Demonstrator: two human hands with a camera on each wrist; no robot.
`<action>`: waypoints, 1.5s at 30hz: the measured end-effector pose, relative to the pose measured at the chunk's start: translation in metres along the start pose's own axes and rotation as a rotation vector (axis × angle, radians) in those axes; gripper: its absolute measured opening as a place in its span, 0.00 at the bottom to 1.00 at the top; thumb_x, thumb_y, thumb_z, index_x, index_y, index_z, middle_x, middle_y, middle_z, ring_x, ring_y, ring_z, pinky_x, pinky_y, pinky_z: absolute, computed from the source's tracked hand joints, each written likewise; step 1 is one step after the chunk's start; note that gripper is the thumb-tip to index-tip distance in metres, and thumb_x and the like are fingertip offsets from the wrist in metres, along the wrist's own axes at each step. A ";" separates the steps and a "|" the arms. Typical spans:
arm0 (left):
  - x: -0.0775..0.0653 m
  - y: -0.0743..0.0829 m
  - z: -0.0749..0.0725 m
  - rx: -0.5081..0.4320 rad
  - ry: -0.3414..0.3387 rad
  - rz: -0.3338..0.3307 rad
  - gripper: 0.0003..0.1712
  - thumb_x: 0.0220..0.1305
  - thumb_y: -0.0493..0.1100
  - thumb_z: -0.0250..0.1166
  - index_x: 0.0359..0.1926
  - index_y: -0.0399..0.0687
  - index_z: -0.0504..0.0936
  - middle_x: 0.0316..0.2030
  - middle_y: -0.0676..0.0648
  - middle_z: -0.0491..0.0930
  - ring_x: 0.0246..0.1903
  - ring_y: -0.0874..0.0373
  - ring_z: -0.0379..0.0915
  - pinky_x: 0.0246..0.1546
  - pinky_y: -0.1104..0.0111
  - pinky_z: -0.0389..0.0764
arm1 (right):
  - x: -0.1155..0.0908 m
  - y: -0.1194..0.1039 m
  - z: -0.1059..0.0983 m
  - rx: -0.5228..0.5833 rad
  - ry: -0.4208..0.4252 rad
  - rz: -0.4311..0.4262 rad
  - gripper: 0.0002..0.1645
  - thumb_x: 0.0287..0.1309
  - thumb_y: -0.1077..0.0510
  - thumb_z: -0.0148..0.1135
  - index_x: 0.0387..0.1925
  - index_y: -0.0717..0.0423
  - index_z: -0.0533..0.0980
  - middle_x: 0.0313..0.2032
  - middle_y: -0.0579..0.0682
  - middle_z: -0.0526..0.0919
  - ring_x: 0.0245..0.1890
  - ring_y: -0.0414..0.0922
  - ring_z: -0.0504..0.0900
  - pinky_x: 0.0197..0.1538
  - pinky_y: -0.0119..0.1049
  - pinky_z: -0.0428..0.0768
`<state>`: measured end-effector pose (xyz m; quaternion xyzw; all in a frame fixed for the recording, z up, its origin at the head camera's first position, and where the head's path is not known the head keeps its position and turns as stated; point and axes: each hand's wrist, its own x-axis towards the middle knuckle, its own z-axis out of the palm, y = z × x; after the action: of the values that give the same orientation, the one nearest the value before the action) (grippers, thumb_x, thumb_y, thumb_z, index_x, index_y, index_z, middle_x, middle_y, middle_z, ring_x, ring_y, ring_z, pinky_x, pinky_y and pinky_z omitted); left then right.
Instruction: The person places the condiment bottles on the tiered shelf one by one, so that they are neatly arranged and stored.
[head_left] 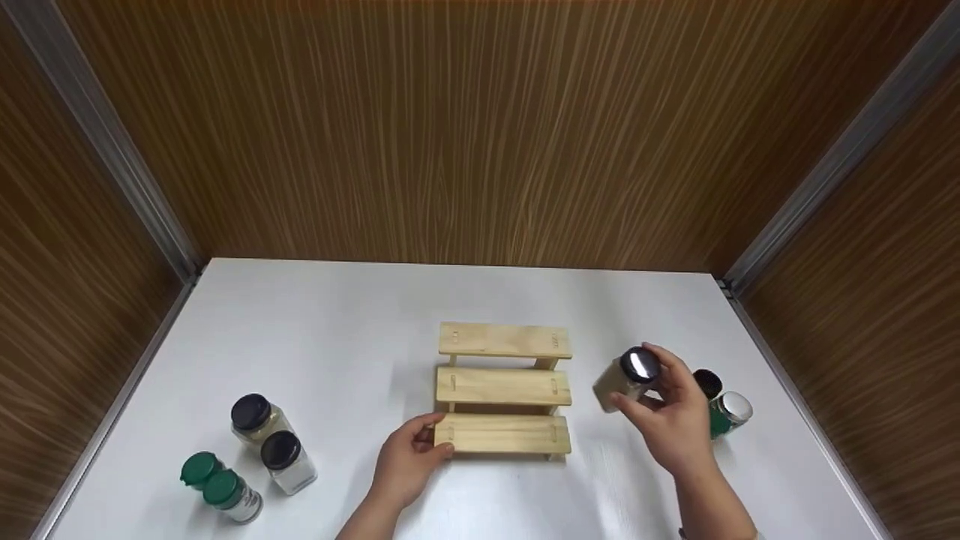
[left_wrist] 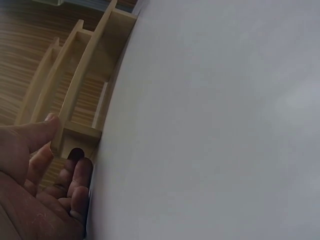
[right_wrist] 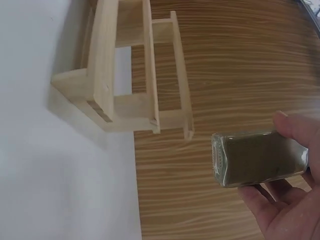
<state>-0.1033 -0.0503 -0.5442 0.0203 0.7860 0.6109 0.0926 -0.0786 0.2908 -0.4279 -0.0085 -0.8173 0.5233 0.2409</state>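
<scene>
A three-step wooden rack [head_left: 502, 386] stands on the white table. My left hand [head_left: 406, 459] grips the left end of its lowest step, thumb and fingers round the board; the left wrist view shows the thumb at the front edge of the rack [left_wrist: 75, 95]. To the right of the rack, my right hand [head_left: 671, 420] holds a spice jar [head_left: 622, 381] with a black cap, tilted and raised off the table. In the right wrist view the clear jar [right_wrist: 260, 157] shows a dull greenish-brown filling, with thumb and fingers on opposite sides.
At the left stand two black-capped jars [head_left: 289, 461] and two green-capped jars [head_left: 238, 496]. Behind my right hand are a black-capped jar [head_left: 707, 382] and a white-topped jar with green [head_left: 733, 411]. Wood-grain walls [head_left: 465, 135] enclose the table [head_left: 330, 330] at back and sides.
</scene>
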 end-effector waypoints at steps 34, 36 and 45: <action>0.000 0.004 0.002 0.011 0.011 -0.026 0.33 0.60 0.36 0.78 0.66 0.39 0.80 0.44 0.46 0.81 0.44 0.55 0.79 0.49 0.61 0.83 | 0.037 -0.014 0.093 0.051 -0.156 -0.088 0.45 0.49 0.72 0.82 0.68 0.58 0.73 0.54 0.56 0.84 0.49 0.50 0.83 0.48 0.47 0.87; 0.000 0.004 0.001 0.008 0.011 -0.020 0.33 0.60 0.36 0.78 0.66 0.39 0.80 0.44 0.46 0.81 0.43 0.55 0.79 0.48 0.62 0.83 | 0.039 -0.016 0.098 0.054 -0.163 -0.085 0.45 0.49 0.71 0.82 0.69 0.57 0.73 0.55 0.56 0.83 0.50 0.51 0.83 0.49 0.49 0.87; -0.002 0.002 0.001 0.014 0.013 -0.004 0.32 0.60 0.36 0.77 0.66 0.37 0.80 0.44 0.46 0.82 0.43 0.54 0.80 0.49 0.61 0.84 | 0.047 -0.027 0.127 0.046 -0.151 -0.096 0.44 0.50 0.70 0.82 0.68 0.58 0.73 0.57 0.56 0.82 0.52 0.53 0.82 0.49 0.50 0.86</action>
<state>-0.1011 -0.0489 -0.5421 0.0152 0.7909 0.6053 0.0885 -0.1646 0.1824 -0.4291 0.0757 -0.8203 0.5291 0.2034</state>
